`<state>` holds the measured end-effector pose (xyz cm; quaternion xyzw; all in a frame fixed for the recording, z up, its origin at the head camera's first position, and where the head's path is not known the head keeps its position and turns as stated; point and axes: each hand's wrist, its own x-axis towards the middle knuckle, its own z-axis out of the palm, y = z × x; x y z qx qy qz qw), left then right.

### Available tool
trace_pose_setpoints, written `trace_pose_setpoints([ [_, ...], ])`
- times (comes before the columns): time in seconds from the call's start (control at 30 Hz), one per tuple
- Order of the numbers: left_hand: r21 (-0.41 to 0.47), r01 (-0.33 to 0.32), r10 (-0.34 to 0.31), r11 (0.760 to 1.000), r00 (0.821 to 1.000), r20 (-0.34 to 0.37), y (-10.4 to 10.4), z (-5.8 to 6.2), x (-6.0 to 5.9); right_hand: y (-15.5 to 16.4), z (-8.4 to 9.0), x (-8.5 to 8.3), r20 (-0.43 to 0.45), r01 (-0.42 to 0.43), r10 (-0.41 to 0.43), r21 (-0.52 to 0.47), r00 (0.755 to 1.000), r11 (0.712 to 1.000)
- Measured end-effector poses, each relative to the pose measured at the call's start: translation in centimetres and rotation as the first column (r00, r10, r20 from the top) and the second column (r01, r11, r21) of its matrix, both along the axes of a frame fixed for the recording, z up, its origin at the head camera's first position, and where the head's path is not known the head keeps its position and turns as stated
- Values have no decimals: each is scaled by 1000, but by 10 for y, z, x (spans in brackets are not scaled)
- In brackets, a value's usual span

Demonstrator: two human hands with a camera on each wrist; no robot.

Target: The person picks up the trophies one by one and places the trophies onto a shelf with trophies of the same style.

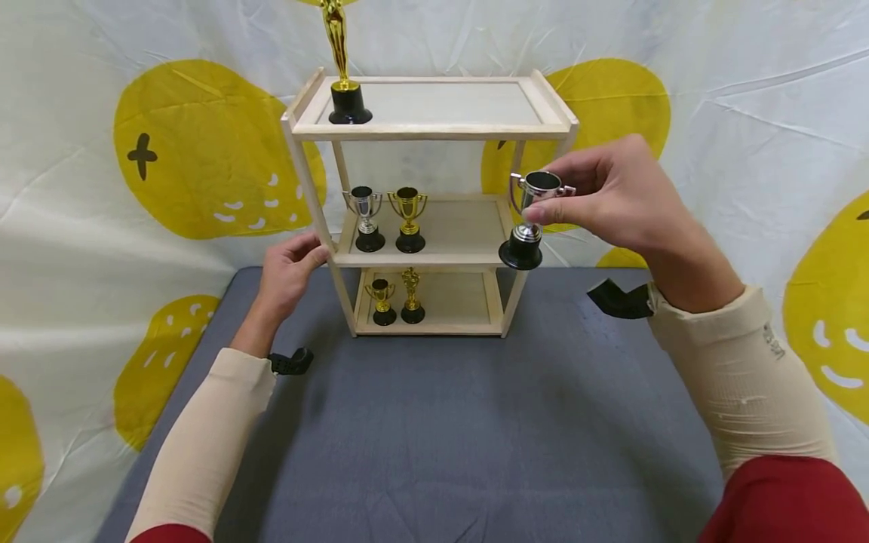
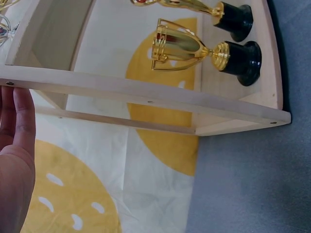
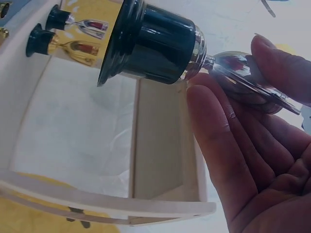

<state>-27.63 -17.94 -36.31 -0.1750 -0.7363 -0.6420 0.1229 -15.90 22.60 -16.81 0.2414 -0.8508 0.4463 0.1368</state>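
At right of wooden shelf rack (image 1: 434,132), level with middle tier: silver trophy cup (image 1: 532,215) with black base, held in air, upright, just outside right post. Pinched by right hand (image 1: 614,196), thumb and fingers curled round bowl and stem; base hanging free below fingers. In right wrist view, fingers (image 3: 218,141) wrapped along stem, black base toward rack.

On left post at middle-tier height: left hand (image 1: 288,271), fingers resting against wood, thumb toward front edge. Grip tightness unclear; in left wrist view fingers (image 2: 22,121) straight, lying along frame.

On middle tier, left side: silver cup (image 1: 366,219) and gold cup (image 1: 408,219), side by side. On bottom tier: small gold cup (image 1: 382,300) beside small gold figure trophy (image 1: 411,296). On top tier, left rear corner: tall gold statuette (image 1: 342,68) on black base.

Under rack: grey mat (image 1: 434,437). Behind: white cloth with yellow blobs (image 1: 197,151).
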Motion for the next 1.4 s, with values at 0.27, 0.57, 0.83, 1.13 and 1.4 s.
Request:
trace_pose_setpoints([
  [0.27,1,3,-3,1000,1000,7,0,1,0,-7,19,-7,-24,8,-8,1,1000,1000],
  [0.57,2,4,-4,1000,1000,4,-1,1,-2,-19,40,-17,1,0,0,-42,1000,999],
  [0.83,-2,10,-10,1000,1000,9,-1,0,-2,-32,61,-30,7,29,-29,19,1000,999],
  [1.13,-8,-3,3,1000,1000,15,0,1,0,-47,79,-48,37,-26,27,-47,999,999],
  [1.4,-4,3,-3,1000,1000,3,1,1,0,-53,86,-57,78,15,-12,-48,997,999],
])
